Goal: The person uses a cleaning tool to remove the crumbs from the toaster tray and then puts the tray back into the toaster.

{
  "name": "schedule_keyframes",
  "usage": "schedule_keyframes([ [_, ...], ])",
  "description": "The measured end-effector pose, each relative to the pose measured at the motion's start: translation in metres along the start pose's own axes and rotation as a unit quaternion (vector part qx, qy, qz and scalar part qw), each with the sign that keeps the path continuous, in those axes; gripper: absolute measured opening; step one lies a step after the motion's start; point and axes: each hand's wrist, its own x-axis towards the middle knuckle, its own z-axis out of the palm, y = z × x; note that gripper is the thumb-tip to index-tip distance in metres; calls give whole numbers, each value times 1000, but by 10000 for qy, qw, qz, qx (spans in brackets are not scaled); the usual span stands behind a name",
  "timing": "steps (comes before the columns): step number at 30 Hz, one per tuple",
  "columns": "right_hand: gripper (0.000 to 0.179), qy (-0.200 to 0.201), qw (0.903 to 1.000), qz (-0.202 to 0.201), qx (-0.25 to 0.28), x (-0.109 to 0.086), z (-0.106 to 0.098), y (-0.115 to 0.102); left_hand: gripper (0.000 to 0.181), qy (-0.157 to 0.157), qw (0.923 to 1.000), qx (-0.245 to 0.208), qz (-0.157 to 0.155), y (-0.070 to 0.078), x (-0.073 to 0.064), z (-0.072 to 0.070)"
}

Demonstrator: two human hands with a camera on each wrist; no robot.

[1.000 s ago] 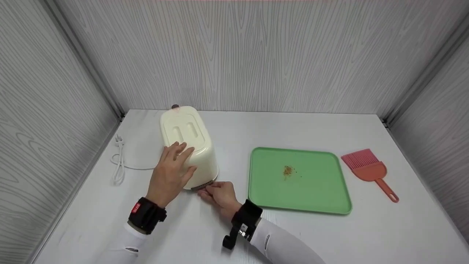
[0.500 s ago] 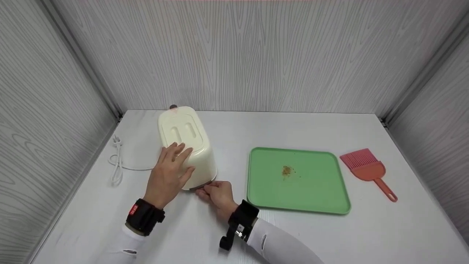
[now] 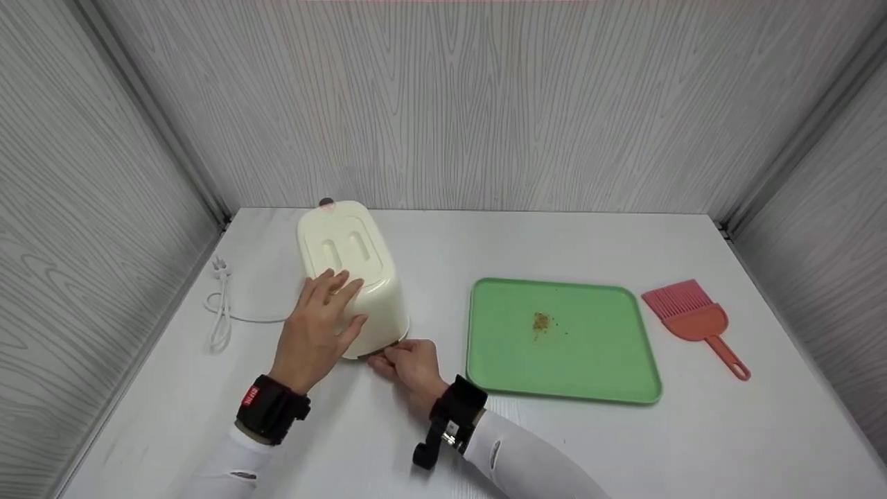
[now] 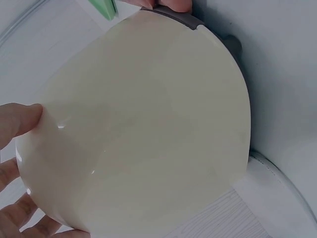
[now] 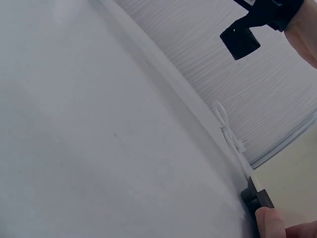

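Observation:
A cream toaster (image 3: pixel 388 308) with two recessed ovals in its top stands at the left of the white table. My left hand (image 3: pixel 312 339) rests on its near end, fingers spread over the top edge and thumb against the side. Low on that same end, my right hand (image 3: pixel 414 367) pinches the dark edge of a crumb tray (image 4: pixel 176 16) at the toaster's base. In the right wrist view, fingertips (image 5: pixel 270 223) touch this dark piece beside a small black foot. The rest of the crumb tray is hidden.
A green tray (image 3: pixel 596 367) with brown crumbs (image 3: pixel 540 323) lies right of the toaster. Farther right is an orange-red dustpan (image 3: pixel 696 322) with a pink brush (image 3: pixel 679 298). The toaster's white cord and plug (image 3: pixel 222 270) lie bundled at left. Walls enclose the back and sides.
Both hands stay at the toaster, almost unmoved. Slightly less of the dark edge shows beside my right hand. The whole scene has shifted a little left in the head view.

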Motion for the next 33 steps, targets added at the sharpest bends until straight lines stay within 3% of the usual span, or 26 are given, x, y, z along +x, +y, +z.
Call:
schedule_keyframes([
  [11, 23, -180, 9996, 205, 73, -7, -12, -3, 51, -25, 9999, -64, -157, 2, -2, 3],
  [17, 30, -418, 9989, 172, -108, -17, -28, -6, 52, -58, 9987, -236, -457, 6, -3, 2],
  [26, 40, -921, 9934, -387, -568, -37, -66, -32, 73, -75, 9986, -164, -490, 20, -12, 8],
  [33, 43, -1021, 9838, -822, -1226, -54, -106, -53, 73, -51, 9989, -443, -123, 42, -19, 14],
])
